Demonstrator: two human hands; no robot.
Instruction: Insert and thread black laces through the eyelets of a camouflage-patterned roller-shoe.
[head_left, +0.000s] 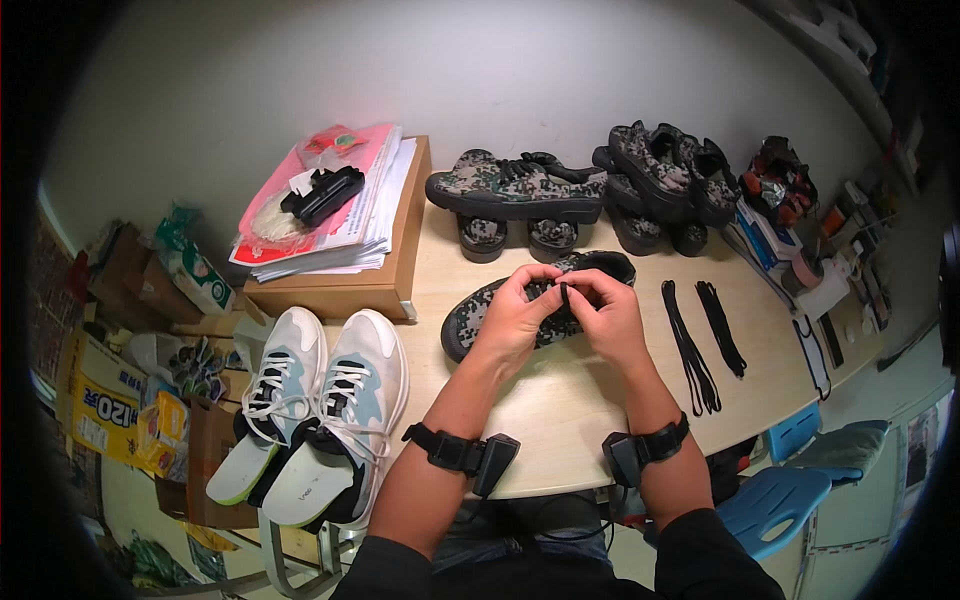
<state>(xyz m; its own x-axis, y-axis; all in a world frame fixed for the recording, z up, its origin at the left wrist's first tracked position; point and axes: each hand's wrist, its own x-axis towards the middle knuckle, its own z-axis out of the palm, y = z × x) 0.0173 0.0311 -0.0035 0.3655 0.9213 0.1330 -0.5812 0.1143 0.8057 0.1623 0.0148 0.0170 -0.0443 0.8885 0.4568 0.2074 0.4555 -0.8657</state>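
Observation:
A camouflage canvas shoe with a black sole lies on the table before me, its toe to the left. My left hand and my right hand meet above its lacing. Between my thumbs and fingers is a short black piece of shoelace, pinched from both sides. My hands cover most of the shoe's eyelets, so how the lace runs there is hidden. To the right, two folded black shoelaces lie on the wooden tabletop.
Several camouflage shoes are stacked at the back. White sneakers with insoles pulled partly out stand at left, near a cardboard box topped by papers. Blue chairs stand beyond the table's right edge.

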